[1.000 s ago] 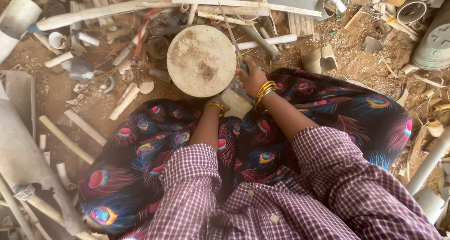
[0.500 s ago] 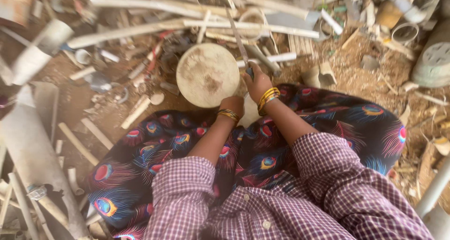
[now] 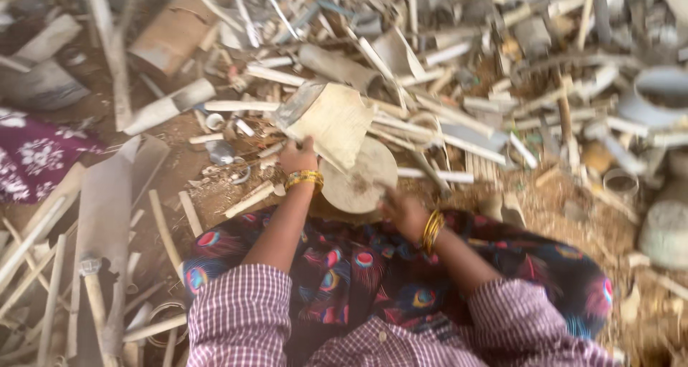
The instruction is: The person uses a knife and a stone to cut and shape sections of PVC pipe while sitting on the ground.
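Half a second ago both hands sat close together at the near rim of the round disc; now the left hand [image 3: 297,155] has gone up and to the left and lifted a broken, pale sheet-like piece [image 3: 331,120], which stands tilted above the disc's far left edge. Its fingers are curled round the lower left corner of that piece, gripping it. The view has also swung, so the heap of scrap fills the far half of the frame.

The right hand [image 3: 403,211] rests at the near right edge of the round disc [image 3: 362,177]; motion blur hides its fingers, so I cannot tell whether they are closed on anything. Yellow bangles [image 3: 431,231] ring that wrist, and another set circles the left one.

The disc lies flat on the dirt ground [image 3: 190,163], just beyond the person's lap, which is covered by a dark peacock-patterned cloth [image 3: 358,267]. White pipe offcuts [image 3: 247,198] lie scattered to the left and far side. A purple flowered cloth [image 3: 32,155] shows at the left edge.
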